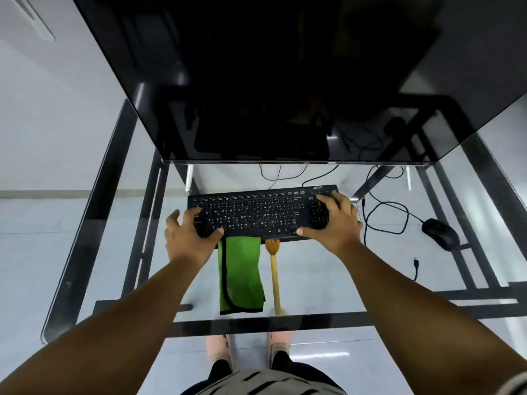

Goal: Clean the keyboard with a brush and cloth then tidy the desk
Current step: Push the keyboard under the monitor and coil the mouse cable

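- Left hand (190, 234) grips the keyboard (256, 213) at its left end; right hand (333, 220) grips its right end.
- Green cloth (241, 277) and brush (274, 269) lie untouched just in front of the keyboard, on the glass desk (94, 223).
- Judged step: positioning the keyboard before cleaning.
- Next move calls for one hand to let go and take the brush.

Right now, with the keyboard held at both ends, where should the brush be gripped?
Probably mid-handle on the brush, from above on the near side: the bare wooden handle points toward the person, while its bristles sit against or under the keyboard front edge.
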`<state>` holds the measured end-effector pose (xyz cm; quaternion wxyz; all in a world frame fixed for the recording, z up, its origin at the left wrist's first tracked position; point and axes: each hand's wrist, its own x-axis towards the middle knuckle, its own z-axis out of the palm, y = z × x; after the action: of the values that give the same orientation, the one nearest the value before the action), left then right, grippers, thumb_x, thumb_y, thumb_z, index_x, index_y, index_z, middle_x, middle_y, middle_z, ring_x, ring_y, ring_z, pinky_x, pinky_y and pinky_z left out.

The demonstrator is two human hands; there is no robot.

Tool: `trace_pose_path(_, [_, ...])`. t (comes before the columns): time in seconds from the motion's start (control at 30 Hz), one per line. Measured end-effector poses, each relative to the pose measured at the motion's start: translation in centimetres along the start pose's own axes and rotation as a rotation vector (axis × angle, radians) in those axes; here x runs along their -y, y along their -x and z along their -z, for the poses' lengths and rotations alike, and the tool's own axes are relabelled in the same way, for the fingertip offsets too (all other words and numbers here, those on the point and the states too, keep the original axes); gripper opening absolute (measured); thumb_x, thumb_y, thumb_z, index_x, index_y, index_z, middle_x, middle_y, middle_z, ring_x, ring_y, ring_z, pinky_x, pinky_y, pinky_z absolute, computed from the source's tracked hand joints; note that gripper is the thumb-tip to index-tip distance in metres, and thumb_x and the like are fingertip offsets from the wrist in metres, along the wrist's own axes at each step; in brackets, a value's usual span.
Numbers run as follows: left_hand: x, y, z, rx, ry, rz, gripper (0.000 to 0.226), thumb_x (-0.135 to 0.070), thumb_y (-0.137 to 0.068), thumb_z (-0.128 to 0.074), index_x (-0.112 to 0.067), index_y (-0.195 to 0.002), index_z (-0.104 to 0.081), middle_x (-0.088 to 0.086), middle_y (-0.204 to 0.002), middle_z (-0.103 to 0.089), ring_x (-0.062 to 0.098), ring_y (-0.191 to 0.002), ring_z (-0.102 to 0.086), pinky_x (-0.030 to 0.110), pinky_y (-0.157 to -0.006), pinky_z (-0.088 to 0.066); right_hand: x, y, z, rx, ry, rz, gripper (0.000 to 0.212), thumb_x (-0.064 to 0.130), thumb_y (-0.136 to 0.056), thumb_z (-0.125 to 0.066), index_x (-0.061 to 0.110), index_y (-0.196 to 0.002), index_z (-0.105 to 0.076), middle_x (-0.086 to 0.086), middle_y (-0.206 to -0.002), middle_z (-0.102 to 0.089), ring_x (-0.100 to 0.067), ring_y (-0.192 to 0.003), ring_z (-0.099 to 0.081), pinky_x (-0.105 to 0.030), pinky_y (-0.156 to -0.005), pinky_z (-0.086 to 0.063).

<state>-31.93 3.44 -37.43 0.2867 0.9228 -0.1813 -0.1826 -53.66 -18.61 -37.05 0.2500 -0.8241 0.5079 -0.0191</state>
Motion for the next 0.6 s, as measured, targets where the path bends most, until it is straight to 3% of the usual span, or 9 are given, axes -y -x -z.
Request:
trace_pose_path(0.1, [0.1,-0.9,0.1,0.069,0.003,0.045,0.077,-0.052,-0.073,-0.075,-0.039,-0.139,-0.037,0.012,-0.154,-0.017,0.038,-0.136,-0.03,0.052,-0.108,-0.036,-0.9,-0.8,0.4,0.105,0.088,0.001,0.119,0.071,-0.04,-0.081,0.054,-0.141,-0.021,0.011,-0.158,0.004,-0.026,-0.147,-0.002,-0.06,-0.111,-0.024])
trace_pose_path(0.23, [0.8,-1.7,-0.3,0.142,-0.029,0.06,0.074,-0.054,-0.077,-0.07,-0.044,-0.14,-0.034,0.013,-0.148,-0.031,0.034,-0.136,-0.031,0.05,-0.11,-0.034,-1.6,-1.5,0.4,0.232,0.159,-0.001,0.132,0.069,-0.033,-0.084,0.06,-0.142,-0.011,0.01,-0.158,0.015,-0.028,-0.145,-0.014,-0.059,-0.11,-0.026])
trace_pose_path(0.33, [0.8,-2.2,-0.6,0.156,-0.005,0.069,0.069,-0.053,-0.077,-0.07,-0.044,-0.138,-0.038,0.01,-0.135,-0.041,0.032,-0.128,-0.041,0.051,-0.106,-0.038,-1.4,-1.8,0.3,0.21,0.142,0.003,0.127,0.061,-0.038,-0.088,0.059,-0.142,-0.015,0.009,-0.159,0.009,-0.029,-0.14,-0.021,-0.055,-0.109,-0.03])
trace_pose_path(0.6, [0.0,-2.8,-0.6,0.153,0.167,0.107,0.066,-0.047,-0.073,-0.076,-0.044,-0.131,-0.046,0.006,-0.124,-0.041,0.03,-0.12,-0.046,0.045,-0.103,-0.044,-1.8,-2.1,0.0,0.14,0.039,0.016,0.12,0.053,-0.041,-0.089,0.051,-0.143,-0.026,0.008,-0.156,-0.004,-0.03,-0.134,-0.019,-0.048,-0.112,-0.03])
